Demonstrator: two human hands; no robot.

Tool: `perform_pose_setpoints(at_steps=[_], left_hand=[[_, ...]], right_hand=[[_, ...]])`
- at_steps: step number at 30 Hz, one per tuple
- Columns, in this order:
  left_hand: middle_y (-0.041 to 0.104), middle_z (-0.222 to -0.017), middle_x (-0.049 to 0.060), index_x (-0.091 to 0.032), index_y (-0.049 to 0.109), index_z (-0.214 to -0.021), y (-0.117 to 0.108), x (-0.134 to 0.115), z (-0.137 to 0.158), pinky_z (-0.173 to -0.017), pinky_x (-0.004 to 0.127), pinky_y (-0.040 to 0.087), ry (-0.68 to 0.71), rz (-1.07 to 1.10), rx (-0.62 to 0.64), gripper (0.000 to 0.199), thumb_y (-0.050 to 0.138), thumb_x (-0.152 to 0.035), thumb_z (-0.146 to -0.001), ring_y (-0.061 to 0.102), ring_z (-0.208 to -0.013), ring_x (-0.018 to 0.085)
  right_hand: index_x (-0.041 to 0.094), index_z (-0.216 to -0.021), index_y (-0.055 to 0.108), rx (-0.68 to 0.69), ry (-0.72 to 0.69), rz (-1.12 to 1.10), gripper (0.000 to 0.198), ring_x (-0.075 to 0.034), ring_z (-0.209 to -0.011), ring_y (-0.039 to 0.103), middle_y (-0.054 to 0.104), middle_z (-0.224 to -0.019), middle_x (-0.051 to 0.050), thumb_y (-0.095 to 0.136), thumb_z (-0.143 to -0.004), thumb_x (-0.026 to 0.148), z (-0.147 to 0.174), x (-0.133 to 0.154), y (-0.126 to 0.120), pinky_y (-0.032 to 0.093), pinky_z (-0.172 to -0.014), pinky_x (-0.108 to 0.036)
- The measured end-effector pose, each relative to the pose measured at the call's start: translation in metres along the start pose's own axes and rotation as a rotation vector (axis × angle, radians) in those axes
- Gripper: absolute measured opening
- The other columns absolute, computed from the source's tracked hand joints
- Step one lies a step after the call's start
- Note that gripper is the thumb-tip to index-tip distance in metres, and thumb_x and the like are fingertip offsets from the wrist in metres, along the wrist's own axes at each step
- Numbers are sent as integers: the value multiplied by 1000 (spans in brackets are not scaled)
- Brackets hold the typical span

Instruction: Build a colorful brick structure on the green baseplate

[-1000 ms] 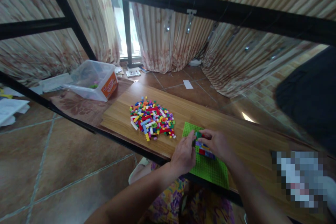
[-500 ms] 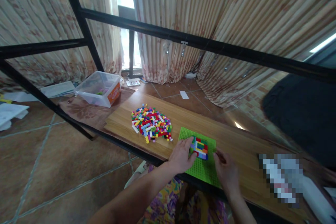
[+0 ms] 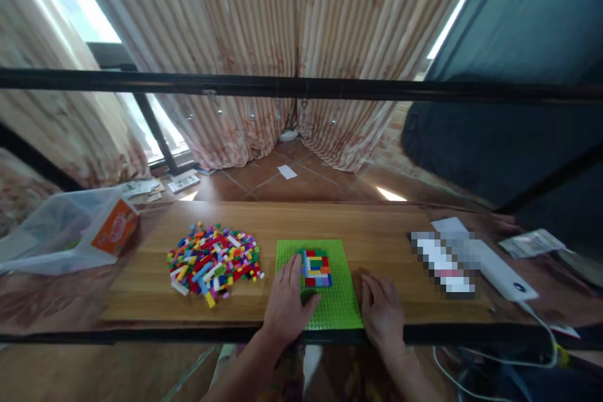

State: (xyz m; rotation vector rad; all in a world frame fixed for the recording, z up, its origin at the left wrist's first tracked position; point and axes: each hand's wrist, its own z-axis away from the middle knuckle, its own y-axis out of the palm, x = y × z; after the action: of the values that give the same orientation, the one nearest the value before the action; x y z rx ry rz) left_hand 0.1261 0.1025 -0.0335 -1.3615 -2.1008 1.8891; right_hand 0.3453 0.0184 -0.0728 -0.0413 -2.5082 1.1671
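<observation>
A small block of multicoloured toy bricks [image 3: 317, 268] is built up on a green studded baseplate [image 3: 342, 308]. My left hand [image 3: 288, 298] lies over the plate's left part. Its fingers stretch along the left side of the build, and the thumb is spread away below it. No brick shows in that hand. Just off the plate's right edge, my right hand [image 3: 382, 309] rests on the wooden board with loosely bent fingers and the thumb a little apart. I see nothing held in it. Left of the plate lies a pile of loose bricks [image 3: 214, 260].
The wooden board [image 3: 301, 217] carries all of this. A clear plastic box [image 3: 61, 220] with an orange label stands at the left. To the right are a blurred-out item [image 3: 443, 264] and a white power strip [image 3: 506, 276] with a cable. A black bar [image 3: 264, 85] crosses beyond the board.
The view has turned to the right and levelled. My left hand stays beside the build. My right hand has come down to the board beside the plate's right edge.
</observation>
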Motion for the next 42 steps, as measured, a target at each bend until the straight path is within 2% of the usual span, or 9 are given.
perform_pose_setpoints(at_steps=[14, 19, 27, 29, 32, 34, 35, 38, 42], left_hand=[[46, -141, 14, -21, 19, -149, -3, -2, -7, -102, 50, 44, 19, -89, -30, 76, 58, -33, -85, 46, -129, 30], [45, -141, 16, -17, 22, -147, -3, -3, -8, -105, 50, 40, -6, -55, -5, 76, 58, -35, -84, 43, -130, 31], [41, -145, 16, -15, 25, -145, -6, -4, -12, -111, 51, 31, 31, 33, 31, 79, 62, -36, -79, 36, -136, 30], [42, -143, 17, -13, 26, -144, -7, -4, -13, -112, 52, 30, 15, 50, 44, 79, 63, -36, -78, 36, -135, 30], [43, -142, 19, -10, 29, -142, -7, -5, -13, -111, 52, 31, -16, 58, 56, 79, 65, -33, -75, 38, -134, 32], [44, -141, 19, -10, 30, -141, -6, -6, -13, -110, 53, 32, -27, 59, 53, 80, 66, -32, -73, 39, -132, 33], [45, -140, 19, -11, 31, -140, -6, -7, -13, -110, 53, 33, -27, 60, 50, 80, 67, -32, -72, 40, -131, 34], [47, -136, 18, -13, 36, -135, -9, -5, -17, -107, 53, 36, -19, 63, 47, 77, 70, -31, -68, 42, -127, 34], [58, -115, 11, -17, 47, -117, -19, 3, -36, -97, 49, 44, -36, 84, 57, 48, 64, -31, -74, 53, -111, 29]], right_hand=[[19, -112, 64, 123, 82, -34, 29, -27, -104, 53, 63, -108, -13, 41, -95, 24, -4, 12, -9, 46, -87, -43], [19, -113, 64, 136, 61, 10, 31, -26, -103, 52, 61, -111, -12, 39, -95, 24, -4, 8, -8, 45, -88, -43], [12, -110, 65, 171, 25, 18, 36, -28, -103, 51, 59, -110, -17, 36, -93, 25, -9, 4, -7, 44, -90, -45], [10, -108, 65, 217, 44, -27, 36, -27, -102, 53, 60, -110, -17, 38, -89, 21, -19, 4, -7, 44, -90, -45], [14, -95, 68, 405, 40, -175, 31, -24, -94, 59, 66, -97, -13, 40, -83, 18, -42, 4, -6, 46, -88, -40], [16, -90, 69, 490, 61, -261, 30, -22, -89, 62, 69, -91, -9, 40, -84, 22, -59, 9, -2, 48, -84, -38], [17, -91, 69, 489, 85, -285, 30, -22, -87, 64, 70, -90, -9, 40, -85, 25, -66, 14, 3, 49, -82, -37], [18, -92, 69, 388, 139, -299, 31, -23, -85, 65, 71, -91, -10, 41, -87, 30, -81, 37, 23, 50, -78, -37], [19, -89, 70, 330, 91, -275, 30, -22, -81, 64, 69, -88, -10, 43, -88, 31, -90, 72, 52, 49, -76, -35]])
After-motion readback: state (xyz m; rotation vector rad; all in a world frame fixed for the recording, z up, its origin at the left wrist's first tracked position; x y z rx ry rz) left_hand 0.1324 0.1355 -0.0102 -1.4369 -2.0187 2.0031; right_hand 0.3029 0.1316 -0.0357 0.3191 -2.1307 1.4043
